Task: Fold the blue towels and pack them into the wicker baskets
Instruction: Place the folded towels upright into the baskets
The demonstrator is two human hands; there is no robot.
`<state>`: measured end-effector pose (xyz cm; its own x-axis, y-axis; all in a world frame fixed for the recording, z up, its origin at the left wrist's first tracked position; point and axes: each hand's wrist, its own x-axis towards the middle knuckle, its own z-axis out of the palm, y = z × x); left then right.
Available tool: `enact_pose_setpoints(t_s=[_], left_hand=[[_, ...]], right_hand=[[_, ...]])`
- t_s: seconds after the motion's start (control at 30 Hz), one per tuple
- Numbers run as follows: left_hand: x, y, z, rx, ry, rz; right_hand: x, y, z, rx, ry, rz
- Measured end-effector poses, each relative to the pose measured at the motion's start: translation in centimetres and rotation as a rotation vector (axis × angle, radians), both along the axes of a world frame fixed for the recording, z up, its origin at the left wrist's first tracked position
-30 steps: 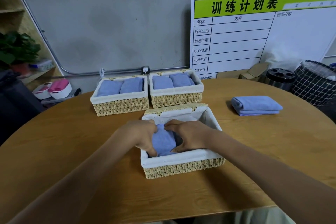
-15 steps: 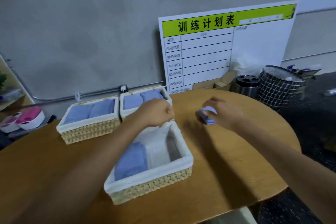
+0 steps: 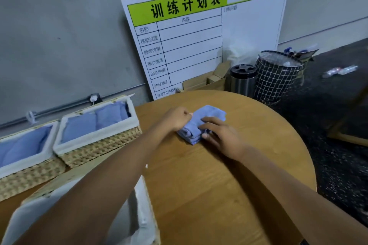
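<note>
Head view: I've got both hands on the last folded blue towel [image 3: 201,123], which lies on the round wooden table [image 3: 219,175] to the right of the baskets. Left hand [image 3: 177,118] has fingers curled, pinching the towel's left edge; right hand [image 3: 219,135] sits on its near right side, fingers bent over the top, thumb at the near edge. Whether that's a real grip or just a press I can't tell for sure. Step in hand: picking up this towel. Two far baskets, far-left basket [image 3: 25,171] and middle basket [image 3: 103,145], each hold blue towels. Near basket [image 3: 147,205] is mostly hidden under my left arm, contents unseen. Next move: lift the bundle without letting the fold open, carry it left and back, and set it into the near basket.
</note>
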<state>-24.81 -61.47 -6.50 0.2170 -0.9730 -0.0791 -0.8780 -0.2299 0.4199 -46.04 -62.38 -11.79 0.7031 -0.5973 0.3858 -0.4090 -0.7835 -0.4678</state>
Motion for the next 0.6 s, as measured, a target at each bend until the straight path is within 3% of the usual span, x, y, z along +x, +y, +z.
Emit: enact_pose_setpoints(t_s=[0.17, 0.3, 0.47, 0.6], left_hand=[[-0.5, -0.3, 0.2, 0.107, 0.341, 0.129], [-0.8, 2.2, 1.4, 0.174, 0.697, 0.156], [-1.3, 8.3, 4.1, -0.009, 0.673, 0.187], [-0.1, 15.1, 8.1, -0.27, 0.902, 0.225]], right_hand=[[-0.4, -0.4, 0.2, 0.141, -0.101, 0.059], [0.5, 0.8, 1.4, 0.193, -0.191, -0.024], [1.8, 4.5, 4.6, 0.268, -0.323, -0.06], [3.3, 8.5, 9.2, 0.372, -0.498, -0.042]])
